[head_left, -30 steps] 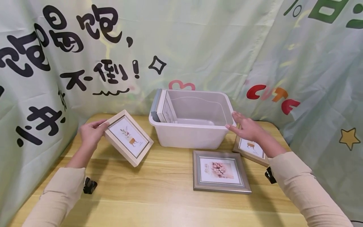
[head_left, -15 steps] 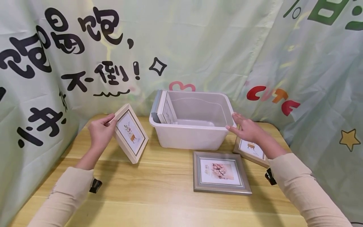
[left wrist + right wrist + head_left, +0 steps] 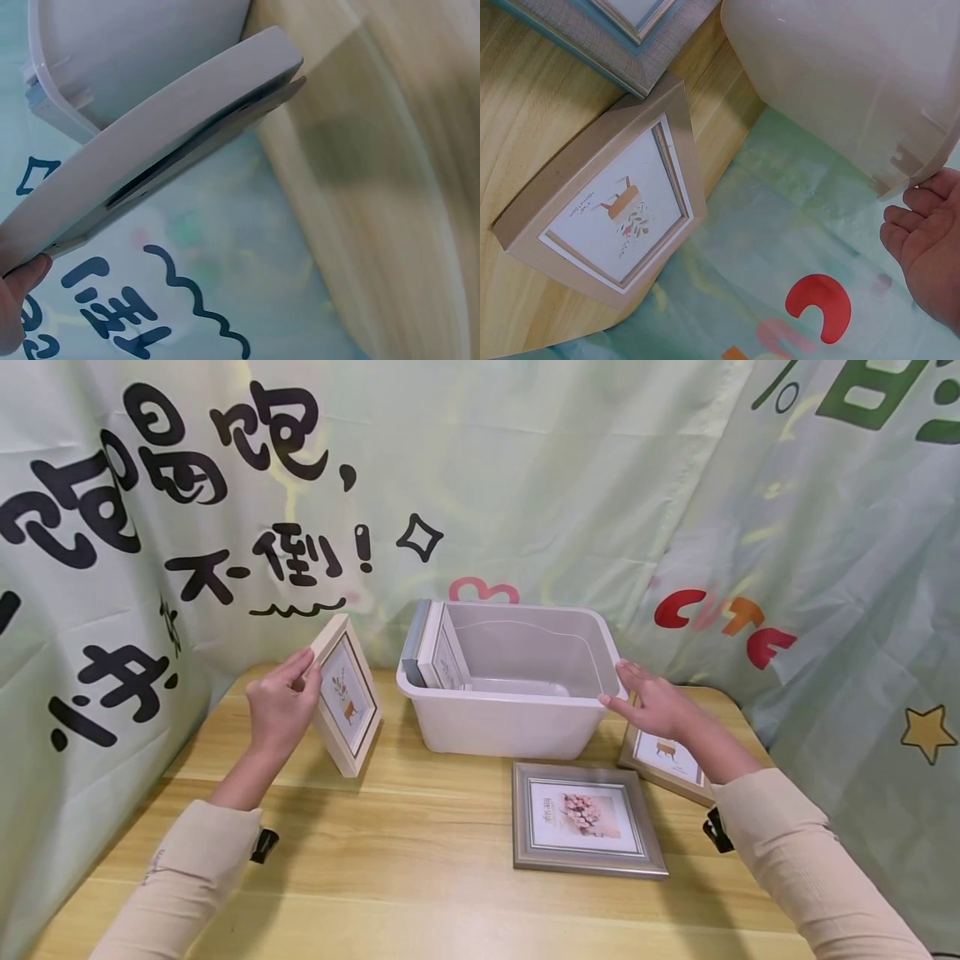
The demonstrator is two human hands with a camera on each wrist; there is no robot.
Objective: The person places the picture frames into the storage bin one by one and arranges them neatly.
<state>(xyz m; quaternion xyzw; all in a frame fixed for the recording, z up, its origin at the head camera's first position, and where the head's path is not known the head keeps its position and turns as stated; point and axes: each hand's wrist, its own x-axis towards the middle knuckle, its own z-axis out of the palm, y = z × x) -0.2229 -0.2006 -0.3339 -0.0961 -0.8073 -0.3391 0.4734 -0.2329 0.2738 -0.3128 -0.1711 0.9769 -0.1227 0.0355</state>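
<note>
In the head view my left hand [image 3: 283, 703] grips a light-wood picture frame [image 3: 348, 697] by its left side, holding it nearly upright above the table. Its print shows a plant in an orange pot. From the left wrist view, the frame's thick edge [image 3: 165, 127] and part of its back are visible, with fingertips at one end. My right hand [image 3: 658, 703] holds the right rim of a pale grey plastic bin [image 3: 510, 722]; in the right wrist view its fingers [image 3: 922, 206] curl at the rim. Inside the bin, a white frame [image 3: 448, 652] and a blue-grey frame [image 3: 415, 643] stand at the left end.
A silver-brown picture frame [image 3: 585, 858] with a pink flower print lies flat on the wooden table [image 3: 420, 877] in front of the bin. Another brown frame [image 3: 615, 202] lies at the right, partly under my right forearm in the head view. A printed cloth [image 3: 540, 485] hangs behind.
My left hand has moved right and up with the light-wood frame, turning it from tilted to nearly upright and closer to the bin. My right hand has stayed at the rim.
</note>
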